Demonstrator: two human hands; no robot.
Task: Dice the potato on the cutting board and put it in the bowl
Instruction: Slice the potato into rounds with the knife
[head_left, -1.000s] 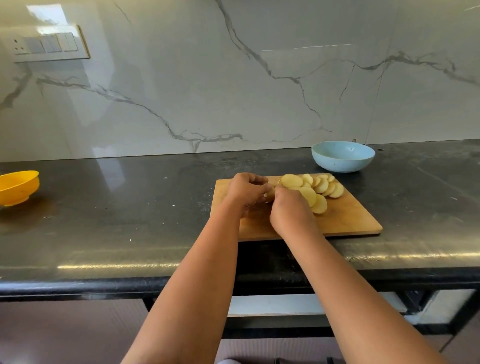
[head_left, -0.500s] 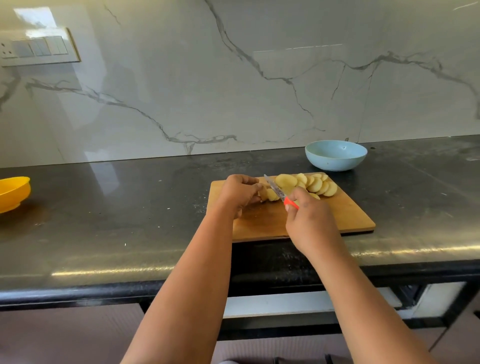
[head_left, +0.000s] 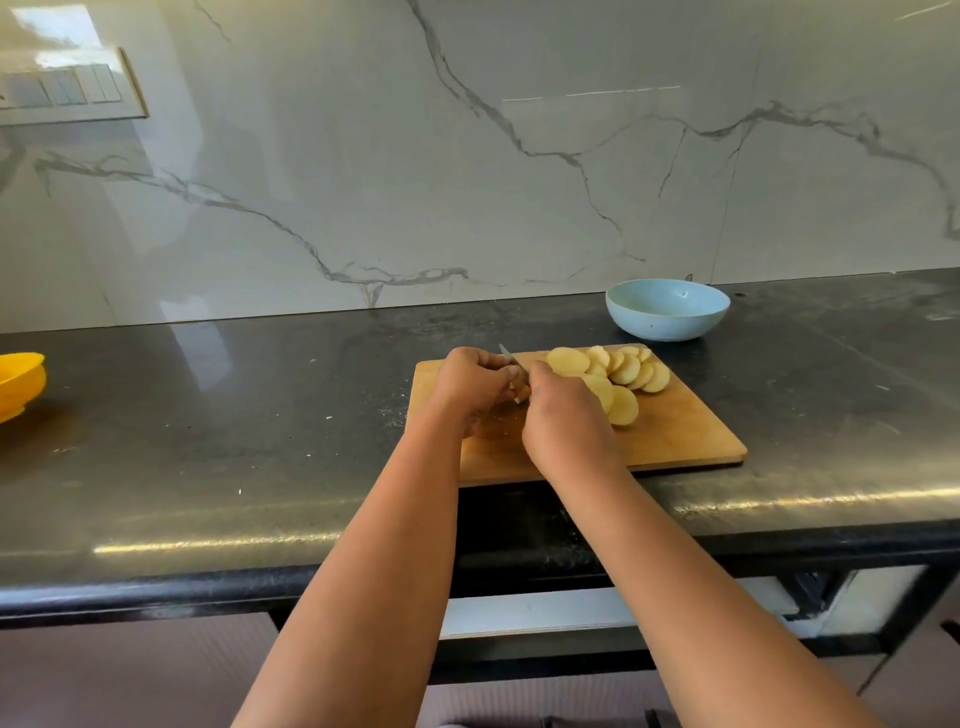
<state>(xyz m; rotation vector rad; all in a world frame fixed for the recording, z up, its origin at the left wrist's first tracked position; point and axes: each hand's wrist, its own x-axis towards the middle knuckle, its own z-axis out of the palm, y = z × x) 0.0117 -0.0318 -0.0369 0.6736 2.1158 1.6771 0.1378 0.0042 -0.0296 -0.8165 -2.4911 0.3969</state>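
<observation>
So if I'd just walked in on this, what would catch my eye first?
Probably the pale potato slices fanned over the far side of the wooden cutting board, with the left hand and right hand meeting over a small knife beside them. Next, the light blue bowl behind the board and a yellow bowl far left.

- White marble wall (head_left: 519, 156) behind, grey veins running across it, glossy with window light reflected at upper left.
- Switch panel (head_left: 67, 91) mounted on the wall, far left.
- Dark polished stone counter (head_left: 208, 415), its front edge catching a bright streak of light.
- Brownish cabinet fronts (head_left: 130, 675) below the counter.
</observation>
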